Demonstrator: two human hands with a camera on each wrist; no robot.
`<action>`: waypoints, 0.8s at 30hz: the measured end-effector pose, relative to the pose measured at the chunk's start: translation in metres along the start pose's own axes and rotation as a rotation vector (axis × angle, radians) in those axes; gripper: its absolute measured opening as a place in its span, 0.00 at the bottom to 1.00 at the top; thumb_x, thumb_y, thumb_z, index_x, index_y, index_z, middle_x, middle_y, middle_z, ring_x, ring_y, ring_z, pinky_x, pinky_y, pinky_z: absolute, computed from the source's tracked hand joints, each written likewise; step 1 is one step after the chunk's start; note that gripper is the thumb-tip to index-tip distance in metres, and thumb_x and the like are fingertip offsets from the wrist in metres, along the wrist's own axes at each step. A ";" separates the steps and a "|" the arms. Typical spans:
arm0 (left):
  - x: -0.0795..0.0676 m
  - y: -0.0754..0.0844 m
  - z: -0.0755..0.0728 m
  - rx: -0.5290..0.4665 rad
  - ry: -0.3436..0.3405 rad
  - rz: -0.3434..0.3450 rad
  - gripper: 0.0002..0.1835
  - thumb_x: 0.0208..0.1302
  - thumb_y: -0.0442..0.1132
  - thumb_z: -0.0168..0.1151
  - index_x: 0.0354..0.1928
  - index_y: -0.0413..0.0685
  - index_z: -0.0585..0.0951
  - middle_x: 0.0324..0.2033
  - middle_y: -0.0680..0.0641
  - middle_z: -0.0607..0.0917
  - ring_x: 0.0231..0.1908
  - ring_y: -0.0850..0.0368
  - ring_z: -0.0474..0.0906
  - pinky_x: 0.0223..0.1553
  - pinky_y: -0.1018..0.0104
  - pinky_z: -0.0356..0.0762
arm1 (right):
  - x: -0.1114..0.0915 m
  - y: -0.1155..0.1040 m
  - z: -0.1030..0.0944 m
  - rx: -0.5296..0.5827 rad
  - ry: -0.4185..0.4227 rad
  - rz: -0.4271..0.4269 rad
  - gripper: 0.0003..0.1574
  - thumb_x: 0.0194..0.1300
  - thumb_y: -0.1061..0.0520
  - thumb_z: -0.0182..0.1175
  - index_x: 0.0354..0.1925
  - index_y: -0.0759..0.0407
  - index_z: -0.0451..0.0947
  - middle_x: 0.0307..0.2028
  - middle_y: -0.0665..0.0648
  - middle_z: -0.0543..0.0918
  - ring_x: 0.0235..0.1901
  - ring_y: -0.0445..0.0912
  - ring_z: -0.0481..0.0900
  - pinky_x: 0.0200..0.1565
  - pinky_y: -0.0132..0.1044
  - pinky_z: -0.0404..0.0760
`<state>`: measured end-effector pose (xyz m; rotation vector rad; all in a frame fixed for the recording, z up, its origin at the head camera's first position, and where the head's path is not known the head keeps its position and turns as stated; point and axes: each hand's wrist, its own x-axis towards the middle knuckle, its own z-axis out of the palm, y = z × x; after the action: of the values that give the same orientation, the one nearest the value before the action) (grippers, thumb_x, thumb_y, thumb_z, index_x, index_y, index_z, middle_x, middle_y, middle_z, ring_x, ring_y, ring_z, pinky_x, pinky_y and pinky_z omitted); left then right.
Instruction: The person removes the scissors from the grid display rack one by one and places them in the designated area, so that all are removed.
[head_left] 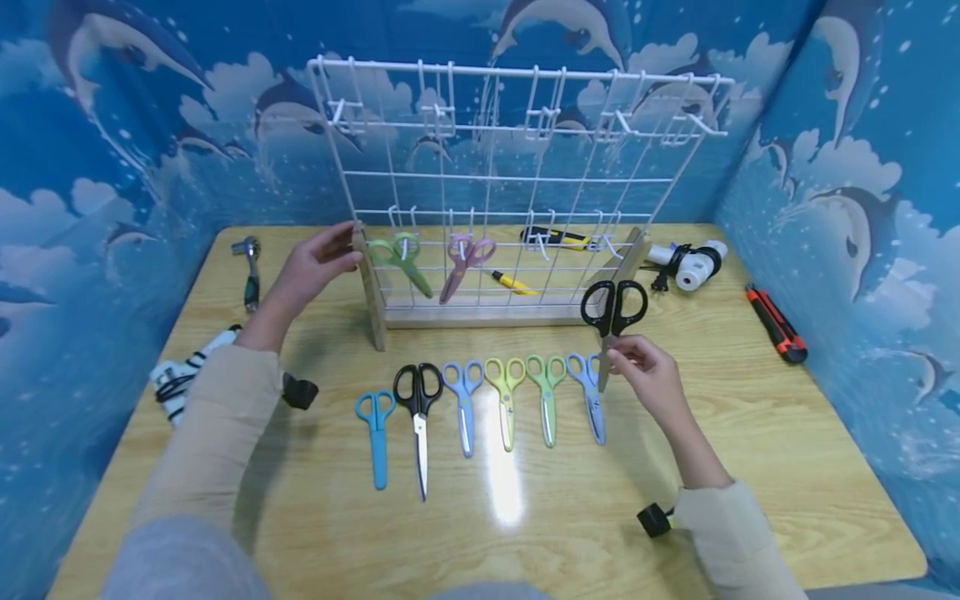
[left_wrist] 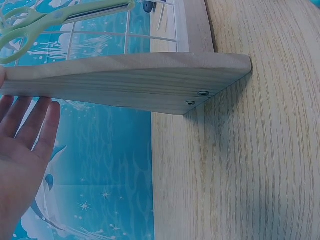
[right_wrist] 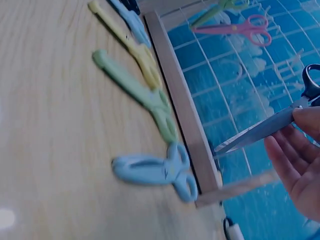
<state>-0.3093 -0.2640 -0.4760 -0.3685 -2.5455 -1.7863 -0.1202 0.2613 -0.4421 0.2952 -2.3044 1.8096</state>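
Note:
My right hand (head_left: 647,368) pinches black-handled scissors (head_left: 614,308) by the blades, handles up, before the rack's right end. In the right wrist view, thumb and fingers meet on the blade (right_wrist: 260,127). My left hand (head_left: 315,268) touches the left wooden post (left_wrist: 125,82) of the white wire rack (head_left: 487,177), its fingers fairly straight. Green scissors (head_left: 405,260) and pink scissors (head_left: 465,260) hang on rack hooks. On the table lie a row of scissors: turquoise (head_left: 377,442), long black-handled (head_left: 420,417), blue (head_left: 464,404), yellow (head_left: 506,400), green (head_left: 547,400) and another blue pair (head_left: 588,400).
White hooks (head_left: 542,121) line the rack's upper part. A yellow-black cutter (head_left: 558,238) and a small yellow one (head_left: 513,283) lie behind the rack. On the right are a white corded tool (head_left: 693,265) and a red-black cutter (head_left: 776,323); a ratchet (head_left: 251,273) lies left.

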 end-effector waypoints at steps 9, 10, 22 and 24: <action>0.001 -0.001 0.000 0.006 0.017 0.001 0.31 0.51 0.51 0.58 0.58 0.71 0.59 0.56 0.57 0.66 0.52 0.59 0.66 0.46 0.57 0.71 | -0.025 0.052 -0.049 -0.097 0.102 0.235 0.18 0.52 0.53 0.59 0.39 0.62 0.73 0.34 0.56 0.77 0.29 0.42 0.77 0.26 0.32 0.80; 0.001 -0.003 0.001 0.007 0.024 -0.005 0.31 0.51 0.51 0.58 0.58 0.72 0.59 0.56 0.57 0.67 0.52 0.59 0.66 0.47 0.54 0.71 | -0.027 0.051 -0.052 -0.117 0.098 0.257 0.18 0.52 0.51 0.59 0.39 0.61 0.73 0.34 0.55 0.77 0.29 0.42 0.77 0.25 0.32 0.79; 0.000 -0.005 0.001 -0.010 0.023 -0.010 0.31 0.51 0.50 0.58 0.58 0.71 0.60 0.56 0.57 0.66 0.53 0.58 0.65 0.48 0.52 0.69 | -0.047 0.018 -0.064 -0.357 -0.071 0.509 0.21 0.57 0.54 0.54 0.42 0.71 0.69 0.26 0.51 0.73 0.20 0.37 0.73 0.19 0.26 0.76; 0.000 -0.005 0.001 -0.010 0.027 -0.016 0.31 0.51 0.50 0.58 0.58 0.71 0.60 0.56 0.57 0.67 0.53 0.59 0.65 0.47 0.52 0.69 | -0.048 0.005 -0.060 -0.363 -0.078 0.548 0.20 0.57 0.57 0.53 0.42 0.73 0.68 0.25 0.50 0.72 0.20 0.37 0.73 0.19 0.25 0.76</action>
<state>-0.3102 -0.2643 -0.4808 -0.3228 -2.5300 -1.7976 -0.0733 0.3224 -0.4462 -0.3627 -2.9088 1.5354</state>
